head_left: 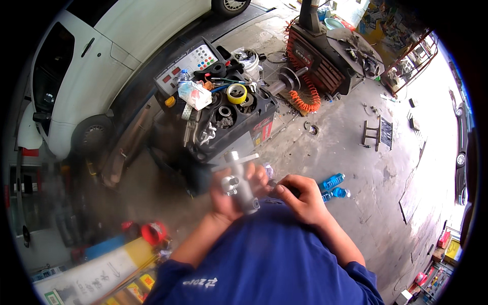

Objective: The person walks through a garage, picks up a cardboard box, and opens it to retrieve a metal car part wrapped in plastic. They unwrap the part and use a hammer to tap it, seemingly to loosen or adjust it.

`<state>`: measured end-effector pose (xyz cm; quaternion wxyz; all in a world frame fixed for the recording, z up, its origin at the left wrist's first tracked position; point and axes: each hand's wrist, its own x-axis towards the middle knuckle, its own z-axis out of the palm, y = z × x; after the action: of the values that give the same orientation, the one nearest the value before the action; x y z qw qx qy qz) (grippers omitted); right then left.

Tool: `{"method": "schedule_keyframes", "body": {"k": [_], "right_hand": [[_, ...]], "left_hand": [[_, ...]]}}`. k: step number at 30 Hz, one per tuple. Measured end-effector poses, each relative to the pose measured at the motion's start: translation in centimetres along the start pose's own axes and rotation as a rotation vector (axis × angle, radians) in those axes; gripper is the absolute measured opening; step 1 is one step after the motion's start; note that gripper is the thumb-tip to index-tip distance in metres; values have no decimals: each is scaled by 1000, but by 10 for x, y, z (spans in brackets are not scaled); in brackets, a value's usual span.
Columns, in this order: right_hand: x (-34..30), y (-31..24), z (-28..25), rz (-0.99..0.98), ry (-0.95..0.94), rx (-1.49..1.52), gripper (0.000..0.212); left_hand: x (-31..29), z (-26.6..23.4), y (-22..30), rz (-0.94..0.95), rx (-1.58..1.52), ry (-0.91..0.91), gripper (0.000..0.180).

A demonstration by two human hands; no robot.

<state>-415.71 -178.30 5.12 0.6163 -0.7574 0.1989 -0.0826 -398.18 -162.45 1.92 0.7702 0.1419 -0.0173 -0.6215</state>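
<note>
My left hand is wrapped round a silver master cylinder, held up in front of my chest. It has a flat flange near its top and short round ports on its side. My right hand is closed at the right of the cylinder, thumb and fingers pinching a small dark cylindrical piece. Most of that piece is hidden by the fingers, so its kind does not show. Whether it touches the master cylinder I cannot tell.
Ahead stands a black wheel balancer with yellow tape, rags and tools on top. Beyond are a tyre changer and an orange coiled hose. Blue bottles lie at right; a white van stands far left.
</note>
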Motion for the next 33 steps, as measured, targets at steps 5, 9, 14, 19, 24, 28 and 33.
{"method": "schedule_keyframes", "body": {"k": [5,9,14,19,24,28,33], "right_hand": [[5,-5,-2,-116,-248,124,33],[10,-13,-5,-125,-334,-62,38],[10,1,-4,-168,-263,1,31],[10,20,-7,-129,-195,-46,28],[14,18,-11,-135,-175,-102,28],[12,-3,-23,-165,-143,-243,30],[6,5,-38,-153,10,-247,28]], "left_hand": [[2,3,-13,71,90,101,53],[8,5,-21,74,187,101,57],[9,0,-26,47,204,247,66],[15,7,-30,42,294,386,72],[25,17,-31,50,409,406,79],[30,8,-34,60,433,441,82],[33,11,-33,14,480,425,86]]}}
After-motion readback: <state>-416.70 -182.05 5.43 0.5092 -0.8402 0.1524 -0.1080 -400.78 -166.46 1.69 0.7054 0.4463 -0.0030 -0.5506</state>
